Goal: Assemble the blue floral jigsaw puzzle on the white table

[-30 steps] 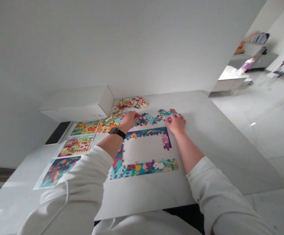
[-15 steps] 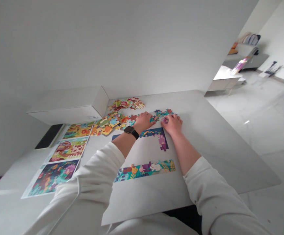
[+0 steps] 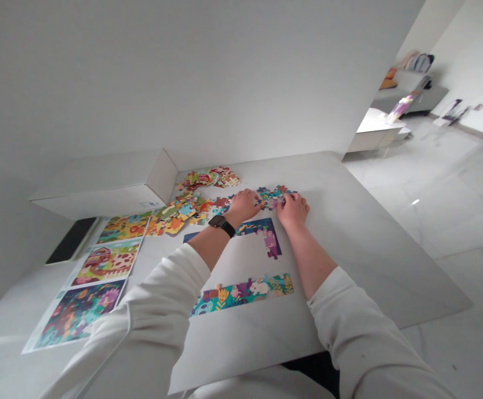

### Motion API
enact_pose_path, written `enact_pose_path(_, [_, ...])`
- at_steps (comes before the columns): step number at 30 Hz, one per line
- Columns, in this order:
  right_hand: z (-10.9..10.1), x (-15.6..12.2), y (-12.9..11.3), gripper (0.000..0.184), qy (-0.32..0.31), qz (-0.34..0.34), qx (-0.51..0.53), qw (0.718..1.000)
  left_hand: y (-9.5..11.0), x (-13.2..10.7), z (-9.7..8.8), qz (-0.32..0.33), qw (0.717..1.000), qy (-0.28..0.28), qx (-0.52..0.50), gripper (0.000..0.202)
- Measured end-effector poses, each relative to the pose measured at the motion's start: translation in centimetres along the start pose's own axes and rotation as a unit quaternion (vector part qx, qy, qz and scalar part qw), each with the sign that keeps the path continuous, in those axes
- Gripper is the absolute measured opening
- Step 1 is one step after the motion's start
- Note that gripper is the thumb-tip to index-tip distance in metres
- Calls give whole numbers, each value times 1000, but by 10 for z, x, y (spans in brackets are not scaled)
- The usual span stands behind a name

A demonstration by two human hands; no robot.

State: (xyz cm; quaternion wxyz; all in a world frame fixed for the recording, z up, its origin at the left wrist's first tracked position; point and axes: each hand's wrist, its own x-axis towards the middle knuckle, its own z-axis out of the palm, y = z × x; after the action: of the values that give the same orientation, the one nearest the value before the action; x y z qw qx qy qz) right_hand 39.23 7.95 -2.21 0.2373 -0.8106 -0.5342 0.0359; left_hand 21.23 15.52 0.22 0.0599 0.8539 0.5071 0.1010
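Observation:
Both of my hands are at a loose pile of teal and purple jigsaw pieces [image 3: 275,192] near the back of the table. My left hand [image 3: 245,204] lies over the pile's left side, fingers bent down and thumb apart; I see nothing gripped in it. On the right edge, my right hand [image 3: 293,210] has its fingers curled in; what they hold, if anything, is hidden. Nearer me are a joined dark blue and purple section [image 3: 269,238], partly behind my left forearm, and a joined strip with a white rabbit [image 3: 245,292].
Yellow and red puzzle pieces [image 3: 173,213] are heaped left of my hands. Three printed pictures [image 3: 107,263] lie in a column at the left, beside a dark phone-like slab [image 3: 72,240]. A long white box [image 3: 100,180] stands behind them, against the wall.
The view has shifted slightly. The purple piece that was at my right fingertips now shows left of that hand, among the pile. My left hand stays almost in place.

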Motion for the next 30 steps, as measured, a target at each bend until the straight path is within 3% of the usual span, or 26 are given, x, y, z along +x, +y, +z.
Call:
enact_pose_path(2, [0,1,1,45,4,13,2,1000,4,4,0,5,1000,6,-7,42])
enact_pose_path(7, [0,1,1,45,-6,14,-3,1000,14,13,0,107,994,-32,-4,49])
enact_pose_path(12, [0,2,1,46,-11,18,-6,1000,13,11,0,34,998,-36,37,54])
enact_pose_path(17, [-1,0,0,47,-12,19,-10,1000,10,10,-2,28,997,-46,51,57])
enact_pose_path(25, [-4,-2,-1,39,-28,-6,-5,1000,28,7,-12,-14,996,-35,76,49])
enact_pose_path(30, [-4,0,-1,31,-48,-34,7,998,32,9,-14,26,999,-10,36,47])
